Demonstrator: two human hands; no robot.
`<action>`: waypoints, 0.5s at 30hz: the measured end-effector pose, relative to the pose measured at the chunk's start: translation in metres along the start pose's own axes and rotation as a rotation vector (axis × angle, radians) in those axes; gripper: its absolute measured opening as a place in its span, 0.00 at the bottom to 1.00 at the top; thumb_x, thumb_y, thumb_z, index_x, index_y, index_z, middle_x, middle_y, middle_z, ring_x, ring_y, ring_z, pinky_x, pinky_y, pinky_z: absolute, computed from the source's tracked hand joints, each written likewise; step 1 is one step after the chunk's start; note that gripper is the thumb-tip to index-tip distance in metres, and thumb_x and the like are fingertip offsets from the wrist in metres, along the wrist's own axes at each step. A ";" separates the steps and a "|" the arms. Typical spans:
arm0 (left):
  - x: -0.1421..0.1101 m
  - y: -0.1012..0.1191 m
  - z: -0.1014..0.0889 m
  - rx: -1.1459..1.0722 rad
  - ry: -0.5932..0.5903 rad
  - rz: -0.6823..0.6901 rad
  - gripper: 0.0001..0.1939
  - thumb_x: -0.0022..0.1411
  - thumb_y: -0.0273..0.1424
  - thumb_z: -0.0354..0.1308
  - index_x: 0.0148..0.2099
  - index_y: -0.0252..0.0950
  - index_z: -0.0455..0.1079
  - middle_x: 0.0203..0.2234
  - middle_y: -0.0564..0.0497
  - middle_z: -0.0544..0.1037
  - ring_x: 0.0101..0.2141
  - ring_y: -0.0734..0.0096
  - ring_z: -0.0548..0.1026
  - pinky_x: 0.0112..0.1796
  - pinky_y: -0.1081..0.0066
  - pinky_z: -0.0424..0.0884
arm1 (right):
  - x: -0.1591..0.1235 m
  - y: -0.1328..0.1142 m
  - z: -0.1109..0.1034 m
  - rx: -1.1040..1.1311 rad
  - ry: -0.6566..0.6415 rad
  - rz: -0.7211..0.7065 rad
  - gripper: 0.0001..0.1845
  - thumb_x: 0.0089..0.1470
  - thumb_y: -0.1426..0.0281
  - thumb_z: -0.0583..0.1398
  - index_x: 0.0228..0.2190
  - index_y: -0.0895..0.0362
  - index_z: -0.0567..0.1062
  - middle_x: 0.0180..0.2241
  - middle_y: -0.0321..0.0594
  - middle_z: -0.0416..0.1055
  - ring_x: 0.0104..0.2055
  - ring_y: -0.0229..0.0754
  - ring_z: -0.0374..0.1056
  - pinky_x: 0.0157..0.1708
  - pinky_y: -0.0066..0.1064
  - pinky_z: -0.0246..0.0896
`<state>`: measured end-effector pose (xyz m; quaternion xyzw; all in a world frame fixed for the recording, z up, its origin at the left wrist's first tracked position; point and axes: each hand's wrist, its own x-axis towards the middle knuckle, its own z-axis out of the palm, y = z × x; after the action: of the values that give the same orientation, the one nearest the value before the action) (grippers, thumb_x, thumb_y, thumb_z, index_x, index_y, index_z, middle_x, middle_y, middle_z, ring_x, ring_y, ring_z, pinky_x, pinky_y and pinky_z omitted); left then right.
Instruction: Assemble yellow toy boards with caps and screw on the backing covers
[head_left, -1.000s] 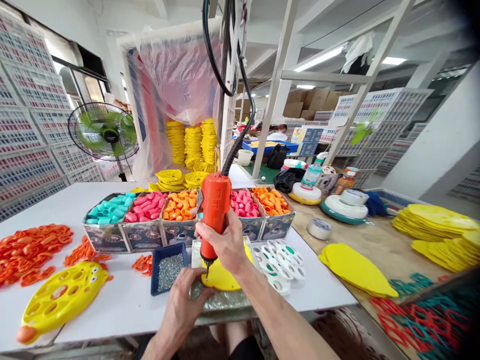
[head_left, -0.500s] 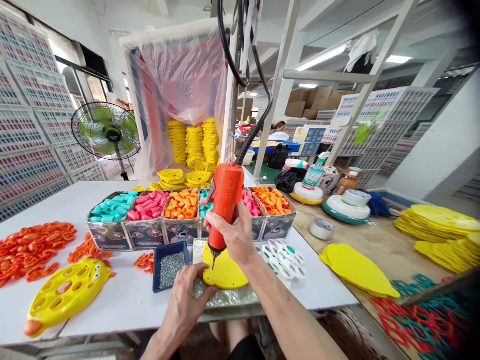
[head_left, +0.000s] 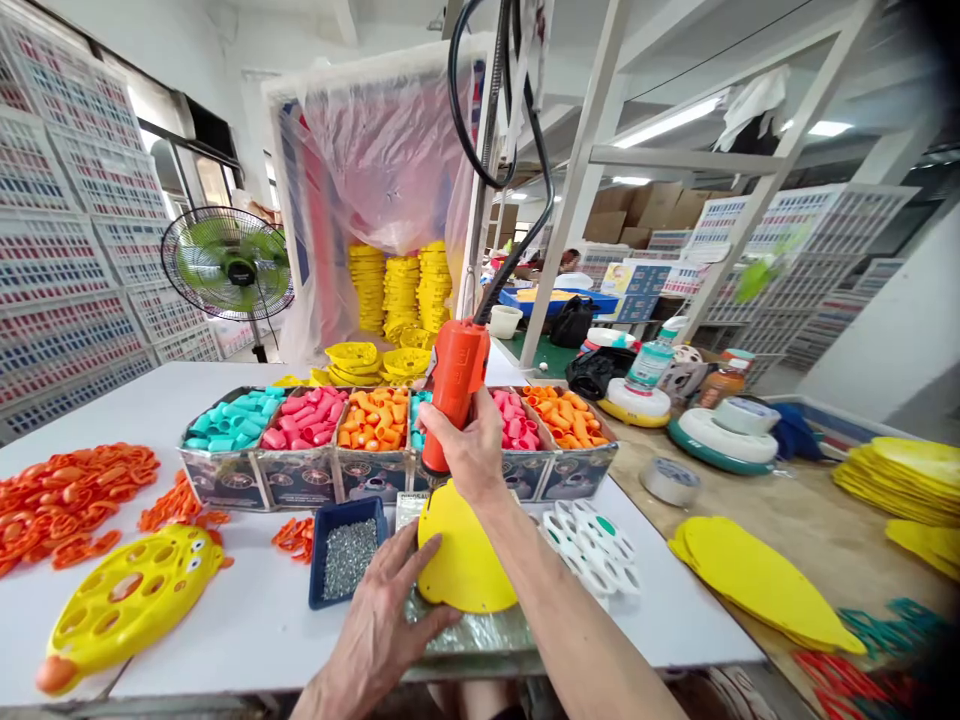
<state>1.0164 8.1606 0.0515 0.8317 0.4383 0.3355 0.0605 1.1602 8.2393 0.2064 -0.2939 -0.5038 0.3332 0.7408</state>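
Note:
In my right hand is an orange-red electric screwdriver, held upright with its tip down. That tip is at the far left edge of a flat yellow plastic plate; whether it touches a screw there I cannot tell. My left hand grips the left side of the plate, its thumb along the near edge and its fingers over the surface. Under the plate is a piece covered in clear plastic. Just left of the plate stands a dark blue tray of small metal screws.
Behind the plate runs a row of boxes with teal, pink and orange pieces. Left lie orange parts and a yellow animal-shaped board. White perforated pieces and yellow plates lie right. A black cable hangs above.
The screwdriver tip has moved from the plate's near left part to its far left edge. The plate looks turned, and my left hand has shifted, its fingers reaching further over it.

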 end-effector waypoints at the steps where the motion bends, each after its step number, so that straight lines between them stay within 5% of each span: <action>1: 0.001 0.001 -0.002 0.005 -0.003 0.003 0.37 0.52 0.42 0.72 0.64 0.43 0.69 0.62 0.37 0.72 0.58 0.44 0.73 0.55 0.49 0.74 | -0.001 0.002 0.001 -0.003 -0.001 0.013 0.21 0.46 0.64 0.69 0.43 0.53 0.74 0.37 0.37 0.77 0.29 0.40 0.69 0.32 0.33 0.70; 15: 0.003 -0.001 -0.001 0.026 -0.025 -0.019 0.39 0.52 0.47 0.71 0.64 0.43 0.69 0.61 0.36 0.72 0.57 0.42 0.74 0.54 0.48 0.75 | -0.009 0.014 -0.004 0.036 -0.072 0.048 0.18 0.49 0.65 0.68 0.42 0.55 0.74 0.39 0.40 0.77 0.29 0.38 0.69 0.32 0.33 0.69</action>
<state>1.0168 8.1632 0.0534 0.8323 0.4498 0.3187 0.0581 1.1585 8.2408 0.1896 -0.2804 -0.5169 0.3700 0.7192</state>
